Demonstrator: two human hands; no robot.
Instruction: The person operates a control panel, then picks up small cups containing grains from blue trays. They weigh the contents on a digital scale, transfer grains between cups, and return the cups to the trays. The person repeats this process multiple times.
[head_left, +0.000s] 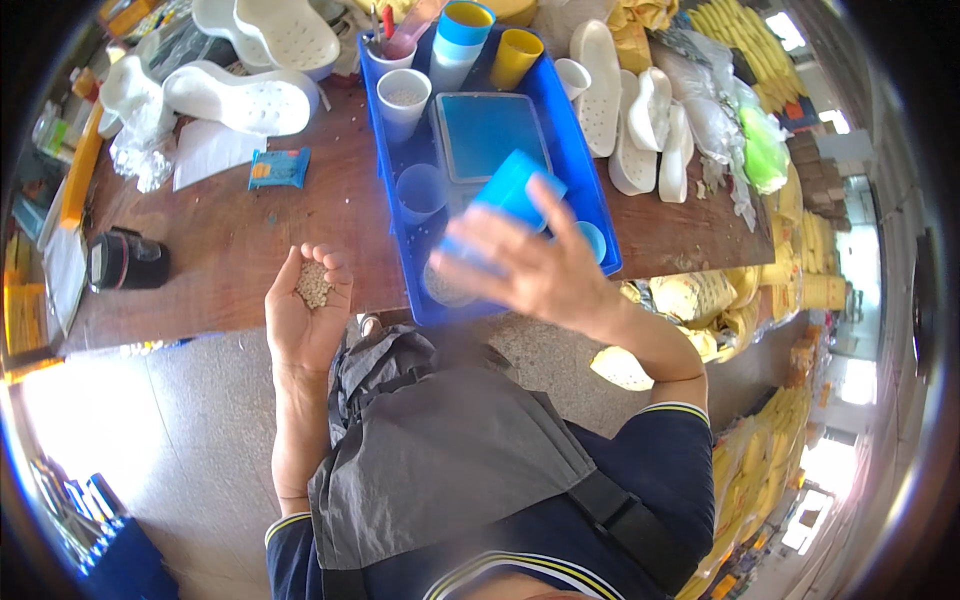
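My left hand (300, 325) is palm up at the table's front edge, its fingers curled into a cup around a small heap of beige pellets (315, 286). Over the front of the blue tray (395, 250), my right hand (530, 262) grips a tilted blue cup (518, 188); hand and cup are slightly smeared by motion. Under the right fingers, a clear cup (445, 290) with pale contents is partly covered. Behind it stands a translucent cup (421, 193). A light-blue cup (592, 240) shows beside the right wrist.
The tray also holds a white cup of pellets (403, 100), a blue-lidded box (495, 135), a yellow cup (516, 58) and stacked cups (460, 45). White foam shoe soles (240, 100) lie left and right. A blue packet (278, 168) and black cylinder (128, 260) rest on the brown table.
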